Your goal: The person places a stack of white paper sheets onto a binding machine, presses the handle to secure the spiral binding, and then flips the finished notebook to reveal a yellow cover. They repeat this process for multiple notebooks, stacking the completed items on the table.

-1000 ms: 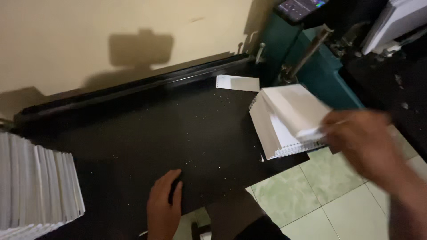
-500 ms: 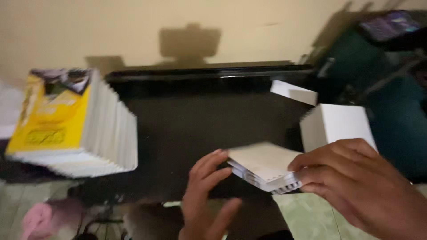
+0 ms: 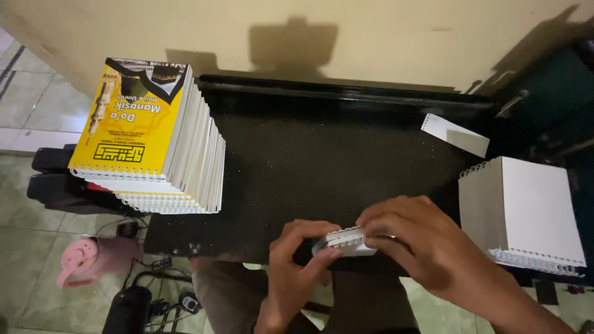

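Item: small spiral-bound booklet (image 3: 345, 242), white, held at the near edge of the black table (image 3: 322, 167), roughly centre.
Orientation: long axis runs left to right across the view; the wire spiral binding lies along the top, facing up and away from the person. The left end dips slightly lower than the right.

Left hand (image 3: 297, 263): comes up from below, thumb and fingers closed on the booklet's left end; grip clamped on it.
Right hand (image 3: 411, 238): comes in from the lower right, fingers curled over the booklet's right half and its spiral; grip closed on the booklet. Most of the cover is hidden under these fingers.

Surroundings:
- Stack of spiral-bound booklets (image 3: 154, 139) at the table's left end, yellow cover on top, spirals towards the person, the stack leaning and fanned to the right. Well apart from the hands.
- Second stack of white spiral-bound booklets (image 3: 526, 213) at the right end, plain white sheet on top, spiral along its near edge. Near the right hand, not touching.
- Loose white paper strip (image 3: 455, 135), punched along one end, lying flat at the far right of the table.
- Pink plastic jug (image 3: 93, 260) on the tiled floor (image 3: 37, 241) at lower left, with dark cables (image 3: 158, 291) beside it.
- Dark green machine (image 3: 557, 93) at upper right, partly in shadow.

Nothing stands between the two hands and either stack.
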